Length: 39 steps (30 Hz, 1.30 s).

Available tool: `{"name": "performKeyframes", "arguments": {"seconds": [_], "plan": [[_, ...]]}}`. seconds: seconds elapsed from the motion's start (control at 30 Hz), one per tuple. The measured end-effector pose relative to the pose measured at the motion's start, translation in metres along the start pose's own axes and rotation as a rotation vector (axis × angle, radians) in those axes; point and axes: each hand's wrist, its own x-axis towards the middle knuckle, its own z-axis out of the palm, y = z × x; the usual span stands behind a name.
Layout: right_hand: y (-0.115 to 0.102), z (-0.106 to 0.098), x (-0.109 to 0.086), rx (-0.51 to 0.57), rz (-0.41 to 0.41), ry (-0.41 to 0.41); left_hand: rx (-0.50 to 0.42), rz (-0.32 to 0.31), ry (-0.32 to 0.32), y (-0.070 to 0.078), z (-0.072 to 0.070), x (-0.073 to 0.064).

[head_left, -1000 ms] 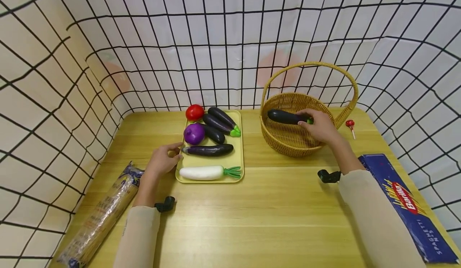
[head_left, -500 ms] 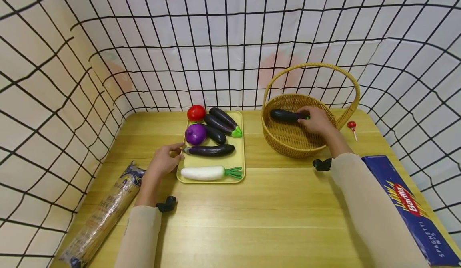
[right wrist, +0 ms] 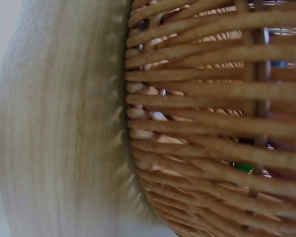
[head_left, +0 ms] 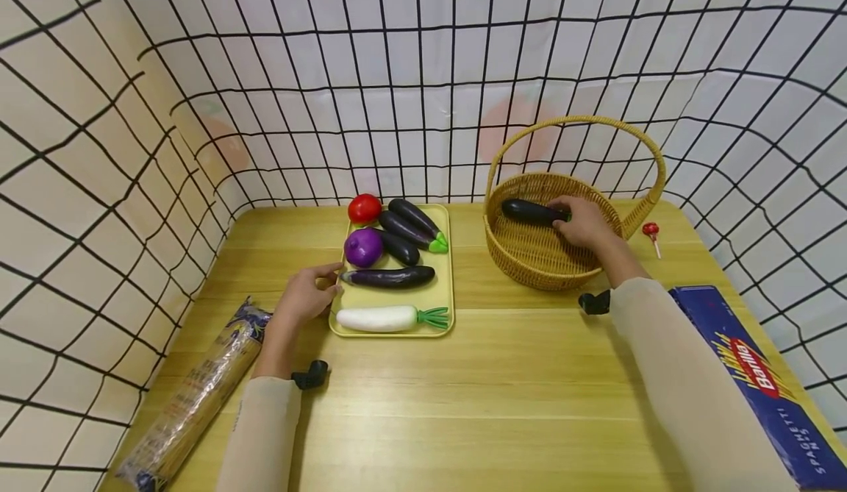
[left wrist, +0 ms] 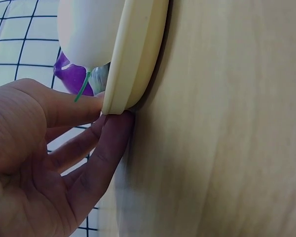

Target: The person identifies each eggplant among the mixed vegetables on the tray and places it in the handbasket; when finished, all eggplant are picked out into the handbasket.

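Right hand (head_left: 584, 225) grips one of five eggplants (head_left: 527, 212).

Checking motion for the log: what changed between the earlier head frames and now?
The right hand and the eggplant it grips moved slightly forward and, it seems, lower into the basket; no new grip or release. Unchanged: left hand pinching the edge of the tray, white radish lying on it.
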Motion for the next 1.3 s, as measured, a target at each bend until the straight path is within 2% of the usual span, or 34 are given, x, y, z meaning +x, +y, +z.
{"name": "performKeyframes", "arguments": {"seconds": [0.17, 0.3, 0.63, 0.77, 0.9, 1.07, 1.3], "plan": [[-0.002, -0.004, -0.004, 0.016, 0.006, 0.014, -0.015, -0.004, -0.006, -0.001, 0.001, 0.001], [-0.004, -0.007, -0.011, 0.021, -0.026, 0.044, -0.064, -0.022, -0.016, -0.003, 0.002, 0.002], [-0.022, -0.009, -0.047, 0.109, -0.115, 0.085, -0.149, -0.012, -0.037, -0.009, -0.001, 0.000], [-0.037, -0.003, -0.058, 0.179, -0.136, 0.127, -0.171, -0.022, -0.042, -0.009, -0.001, 0.001], [-0.053, 0.010, -0.068, 0.257, -0.192, 0.172, -0.167, -0.025, -0.044, -0.008, -0.001, 0.003], [-0.071, 0.025, -0.076, 0.289, -0.251, 0.227, -0.162, -0.027, -0.048, -0.007, -0.001, 0.004], [-0.100, 0.043, -0.085, 0.340, -0.314, 0.211, -0.185, -0.040, -0.052, -0.007, -0.001, 0.002]]}}
